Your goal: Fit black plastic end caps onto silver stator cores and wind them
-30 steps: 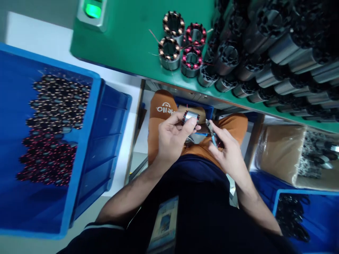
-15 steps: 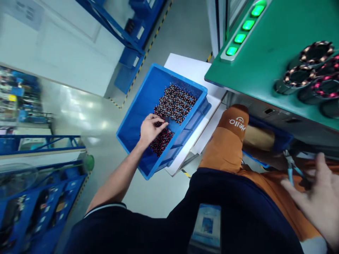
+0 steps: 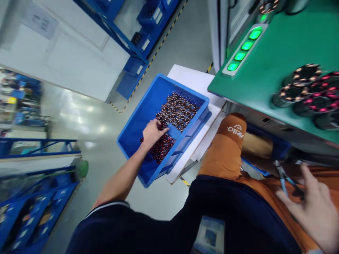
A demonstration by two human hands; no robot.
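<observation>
Where the blue bin (image 3: 148, 109) sits aslant on its white table (image 3: 190, 76), I have the left hand (image 3: 153, 133) inside it, directly over the red-wound cores (image 3: 162, 148), packed on the side nearer the body. The left forearm reaches in on roughly the same diagonal as the bin's long axis, so hand, wrist and bin lie nearly in line. Each core's ring end seems to face up, which suggests an upright axis, though they are too small for me to be sure. Thumb and fingers bow toward each other with a narrow gap; from here I can't tell whether a core is gripped or merely touched. Just right of the fingertips is a bare strip of bin floor, and past it the copper-wound cores (image 3: 180, 109). Further right, beyond the orange trouser leg (image 3: 225, 148), I see the pliers (image 3: 282, 178), tips pointing up and left, handles running back to the right hand (image 3: 312, 208); I read a loose hold, thumb and forefinger spread wide. That hand is well apart from the bin, leaving the left plainly nearer. Above it, wound cylinders (image 3: 308, 106) stand on the green bench (image 3: 291, 38), touched by neither hand.
</observation>
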